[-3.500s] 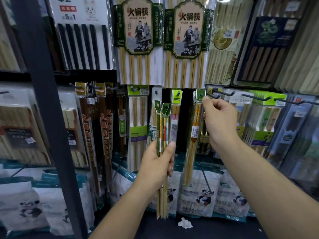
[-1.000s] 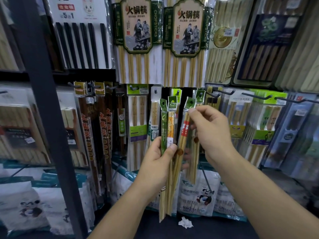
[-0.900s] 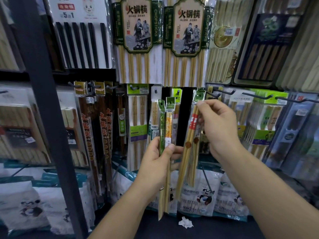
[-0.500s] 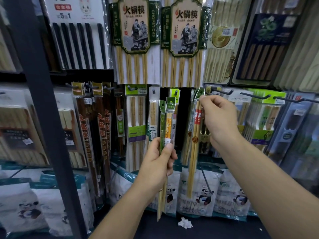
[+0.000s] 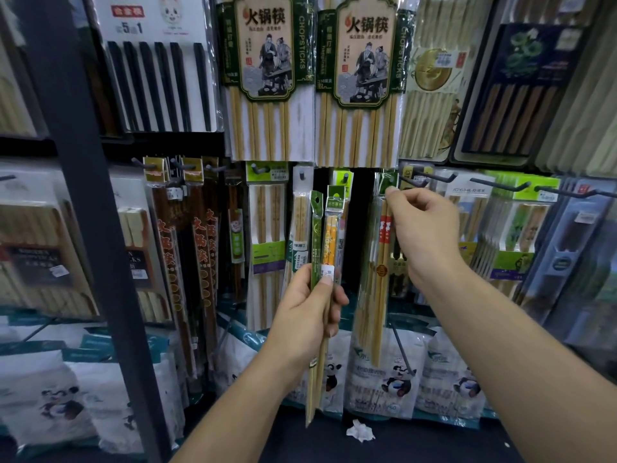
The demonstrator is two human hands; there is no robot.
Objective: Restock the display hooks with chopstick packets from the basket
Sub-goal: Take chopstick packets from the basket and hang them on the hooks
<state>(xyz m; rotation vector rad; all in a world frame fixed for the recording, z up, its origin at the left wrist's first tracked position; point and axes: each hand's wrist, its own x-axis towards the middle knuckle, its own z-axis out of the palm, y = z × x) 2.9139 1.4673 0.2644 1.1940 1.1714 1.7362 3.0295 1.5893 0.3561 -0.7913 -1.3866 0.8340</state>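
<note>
Lifted to the hook, right hand pinches red-banded packet; left hand grips two packets.

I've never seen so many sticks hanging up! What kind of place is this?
Most likely a shop aisle selling chopsticks. Sealed chopstick packets hang in rows, metal display hooks stick out of the wall, and small price stickers sit on some packs.

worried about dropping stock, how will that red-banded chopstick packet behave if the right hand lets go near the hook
The red-banded packet is long and thin and pinched only at its green header by the right hand, so it probably swings freely. The sticks inside look straight, so it is likely stiff, not floppy. Its clear glossy sleeve may be slippery. Whether it is on a hook yet is unclear.
</note>
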